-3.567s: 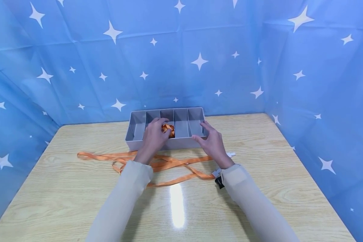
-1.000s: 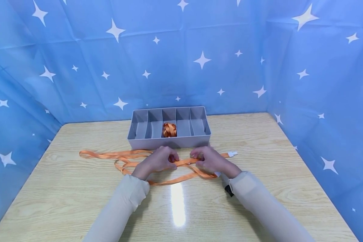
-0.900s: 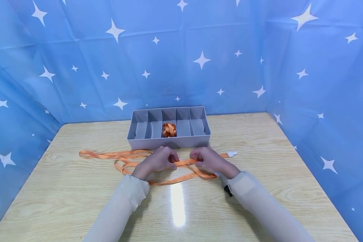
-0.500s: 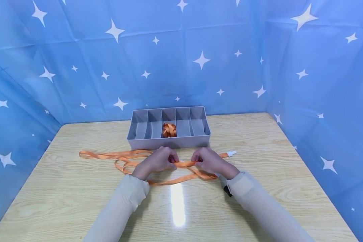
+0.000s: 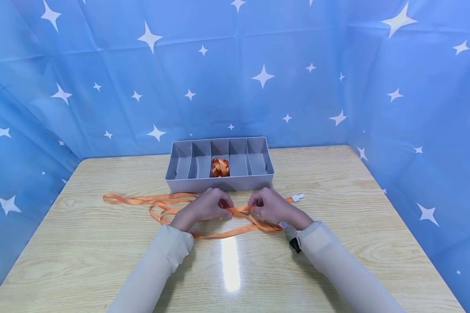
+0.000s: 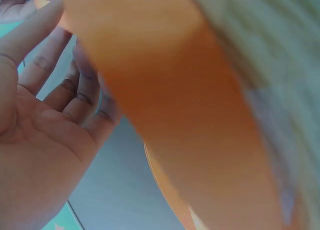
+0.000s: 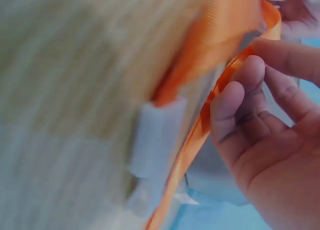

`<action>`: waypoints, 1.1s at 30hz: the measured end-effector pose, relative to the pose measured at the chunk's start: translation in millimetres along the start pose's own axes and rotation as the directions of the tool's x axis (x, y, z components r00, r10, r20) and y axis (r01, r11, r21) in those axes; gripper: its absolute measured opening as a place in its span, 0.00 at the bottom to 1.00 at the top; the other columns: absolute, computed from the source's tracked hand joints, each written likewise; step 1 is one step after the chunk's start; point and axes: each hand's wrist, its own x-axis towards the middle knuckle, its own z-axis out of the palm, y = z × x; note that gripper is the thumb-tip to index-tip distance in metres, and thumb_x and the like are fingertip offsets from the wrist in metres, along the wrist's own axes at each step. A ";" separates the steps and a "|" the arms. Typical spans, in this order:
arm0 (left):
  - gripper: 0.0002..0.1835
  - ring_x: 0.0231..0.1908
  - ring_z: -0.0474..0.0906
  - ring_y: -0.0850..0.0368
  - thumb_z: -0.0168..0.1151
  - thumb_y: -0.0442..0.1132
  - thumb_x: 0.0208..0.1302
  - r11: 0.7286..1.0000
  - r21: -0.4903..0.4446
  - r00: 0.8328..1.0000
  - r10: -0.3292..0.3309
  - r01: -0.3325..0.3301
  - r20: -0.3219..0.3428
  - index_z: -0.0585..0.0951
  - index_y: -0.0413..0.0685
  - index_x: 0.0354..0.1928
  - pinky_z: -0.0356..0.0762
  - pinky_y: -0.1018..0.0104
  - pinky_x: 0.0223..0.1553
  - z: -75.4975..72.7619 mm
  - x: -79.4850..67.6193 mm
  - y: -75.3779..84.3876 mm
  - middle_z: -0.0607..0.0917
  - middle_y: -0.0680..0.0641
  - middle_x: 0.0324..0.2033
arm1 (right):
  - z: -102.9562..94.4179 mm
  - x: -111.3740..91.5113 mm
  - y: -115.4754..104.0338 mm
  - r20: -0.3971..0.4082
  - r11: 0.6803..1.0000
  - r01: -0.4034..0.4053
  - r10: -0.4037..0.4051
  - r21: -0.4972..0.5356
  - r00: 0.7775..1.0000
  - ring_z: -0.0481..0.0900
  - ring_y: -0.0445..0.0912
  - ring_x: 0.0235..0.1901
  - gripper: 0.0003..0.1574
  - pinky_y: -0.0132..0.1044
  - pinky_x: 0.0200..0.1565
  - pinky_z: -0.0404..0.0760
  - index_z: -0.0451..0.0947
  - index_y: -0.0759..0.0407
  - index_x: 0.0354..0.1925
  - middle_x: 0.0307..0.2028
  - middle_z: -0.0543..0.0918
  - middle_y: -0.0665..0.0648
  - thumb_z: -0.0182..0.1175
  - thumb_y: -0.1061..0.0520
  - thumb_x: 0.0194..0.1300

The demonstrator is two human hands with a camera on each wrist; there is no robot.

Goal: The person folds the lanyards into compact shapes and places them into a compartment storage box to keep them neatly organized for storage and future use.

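Left hand (image 5: 206, 205): fingers pinching orange ribbon (image 5: 240, 209)
Right hand (image 5: 275, 206): pinching it too, near the left
Ribbon: loops toward the left edge of the table (image 5: 82, 248), white clip (image 5: 298, 197) toward the right
Box (image 5: 219, 184): near the far edge, rolled ribbon (image 5: 221, 168) in its middle compartment

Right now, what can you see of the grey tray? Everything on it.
The grey tray is a long, open-topped rectangular box, plastic by its look, with thin dividers making five side-by-side compartments. It stands upright on the wood-grain table, near the far edge, one long side facing the person. A wound orange bundle lies in the middle compartment. The left hand and right hand overlap its front wall in the head view; contact can't be told.
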 end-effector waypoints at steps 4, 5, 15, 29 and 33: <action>0.05 0.32 0.75 0.58 0.75 0.35 0.57 0.999 -0.050 1.000 -0.004 0.004 0.004 0.88 0.48 0.35 0.78 0.68 0.38 -1.8 0.2 0.4 0.84 0.55 0.30 | -3.1 0.9 -2.7 -0.011 1.000 0.022 -0.022 0.009 1.000 0.76 0.43 0.25 0.08 0.34 0.29 0.76 0.85 0.61 0.32 0.28 0.83 0.53 0.61 0.68 0.64; 0.05 0.33 0.75 0.58 0.74 0.35 0.57 0.998 -0.065 1.000 0.000 0.001 0.007 0.88 0.48 0.35 0.78 0.68 0.38 -2.1 0.6 -0.1 0.84 0.55 0.30 | -3.9 0.9 -3.4 -0.013 0.999 0.031 -0.031 0.014 0.999 0.76 0.42 0.25 0.07 0.34 0.30 0.77 0.85 0.62 0.32 0.29 0.84 0.54 0.61 0.68 0.64; 0.09 0.30 0.74 0.56 0.71 0.39 0.62 0.945 -0.326 0.999 0.039 -0.024 0.038 0.87 0.42 0.41 0.73 0.69 0.31 -9.0 -1.2 5.0 0.84 0.50 0.30 | -9.3 0.5 -8.8 -0.040 0.994 0.097 -0.095 0.058 0.995 0.75 0.43 0.26 0.07 0.35 0.30 0.77 0.84 0.64 0.36 0.28 0.83 0.57 0.58 0.67 0.65; 0.10 0.19 0.61 0.56 0.61 0.41 0.72 0.901 -0.427 0.997 0.068 -0.076 -0.033 0.88 0.45 0.38 0.61 0.67 0.23 -29.2 -9.3 21.9 0.81 0.35 0.28 | -14.9 -6.4 -27.9 -0.260 0.983 0.134 -0.163 -0.128 0.952 0.70 0.42 0.23 0.10 0.33 0.26 0.72 0.86 0.62 0.45 0.29 0.79 0.50 0.62 0.66 0.66; 0.11 0.18 0.62 0.55 0.58 0.39 0.74 0.892 -0.440 0.994 0.103 -0.105 -0.029 0.87 0.43 0.38 0.64 0.66 0.25 -34.9 -12.4 27.3 0.80 0.40 0.26 | -18.4 -7.5 -29.3 -0.279 0.982 0.149 -0.177 -0.119 0.944 0.67 0.40 0.19 0.13 0.33 0.23 0.70 0.85 0.62 0.49 0.29 0.79 0.51 0.58 0.66 0.70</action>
